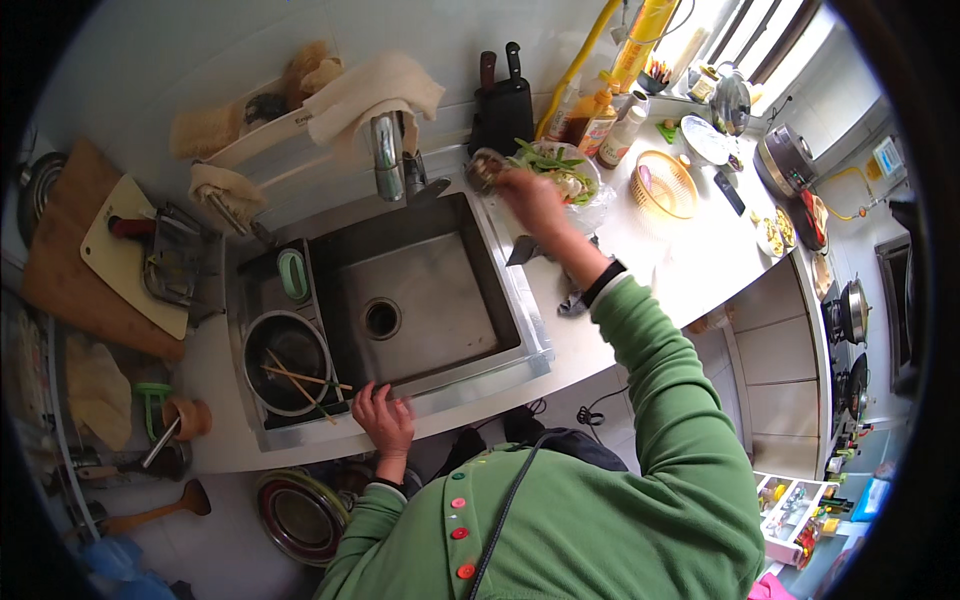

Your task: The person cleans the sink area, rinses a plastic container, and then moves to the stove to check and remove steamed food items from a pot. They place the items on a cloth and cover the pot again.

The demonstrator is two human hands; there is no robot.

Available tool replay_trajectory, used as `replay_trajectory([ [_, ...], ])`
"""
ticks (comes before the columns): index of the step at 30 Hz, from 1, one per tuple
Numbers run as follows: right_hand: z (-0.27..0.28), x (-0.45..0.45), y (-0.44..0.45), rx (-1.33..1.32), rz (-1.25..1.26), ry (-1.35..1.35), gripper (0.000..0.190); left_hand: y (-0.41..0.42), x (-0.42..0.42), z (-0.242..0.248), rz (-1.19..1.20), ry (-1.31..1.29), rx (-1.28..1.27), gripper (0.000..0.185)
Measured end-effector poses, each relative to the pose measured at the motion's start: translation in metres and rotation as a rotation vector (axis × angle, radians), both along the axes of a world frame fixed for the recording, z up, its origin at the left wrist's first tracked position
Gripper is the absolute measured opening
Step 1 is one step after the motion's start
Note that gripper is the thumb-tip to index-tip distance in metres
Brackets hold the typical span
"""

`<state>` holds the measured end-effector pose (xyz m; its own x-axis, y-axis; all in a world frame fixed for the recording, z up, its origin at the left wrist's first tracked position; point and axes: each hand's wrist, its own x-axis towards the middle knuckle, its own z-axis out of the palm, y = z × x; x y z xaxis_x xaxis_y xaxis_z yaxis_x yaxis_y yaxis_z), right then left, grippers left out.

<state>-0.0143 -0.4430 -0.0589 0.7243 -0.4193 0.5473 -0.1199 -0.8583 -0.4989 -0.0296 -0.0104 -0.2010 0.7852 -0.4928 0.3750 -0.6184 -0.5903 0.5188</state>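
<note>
My right hand (525, 196) reaches past the sink's back right corner and grips a small brownish, blurred object (486, 169), perhaps a jar or a scrubber. Just behind it, a plastic bag of green vegetables (562, 172) lies on the counter. My left hand (384, 420) rests at the front edge of the sink with its fingers spread, holding nothing. Near it, a dark round pot (287, 363) with chopsticks (304, 375) across it sits in the small left basin. The large steel sink basin (420, 300) lies between my hands under a chrome faucet (388, 157).
Behind the vegetables stand a knife block (501, 112) and sauce bottles (592, 124). A yellow plastic basket (664, 186) and a rice cooker (784, 159) are farther right. Cutting boards (127, 259) lean at the left. A dark cloth (574, 300) lies beside the sink.
</note>
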Motion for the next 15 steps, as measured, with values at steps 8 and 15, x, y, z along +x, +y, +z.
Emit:
replay_trajectory([
  [8, -0.035, -0.032, -0.145, 1.803, -0.298, -0.648, 0.013, -0.005, -0.002, 0.001, 0.013, 0.006, 0.03, 0.04],
  [15, -0.037, -0.042, -0.173, 2.053, -0.094, -0.67, 0.012, -0.003, -0.002, -0.005, 0.073, -0.024, 0.095, 0.038],
])
